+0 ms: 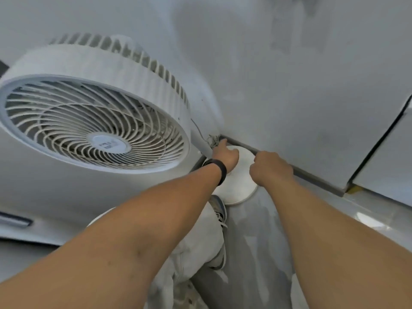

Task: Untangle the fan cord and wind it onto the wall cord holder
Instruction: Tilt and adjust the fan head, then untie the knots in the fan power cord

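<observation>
Tangling in a thin grey snarl, the cord (211, 139) lies at the foot of the white wall (289, 74), just beside the fan's slanted pole (201, 143). The left hand (225, 156), a black band (219, 171) on its wrist, reaches into that snarl with fingers curled; whether it pinches the cord is hidden. The right hand (269, 168) hangs curled over the round, smooth white base (240, 188), its grip unclear. At left, the fan's round head (93, 121) shows a swirled plastic grille. A sneaker (219, 210) stands on glossy grey floor (256, 253).
</observation>
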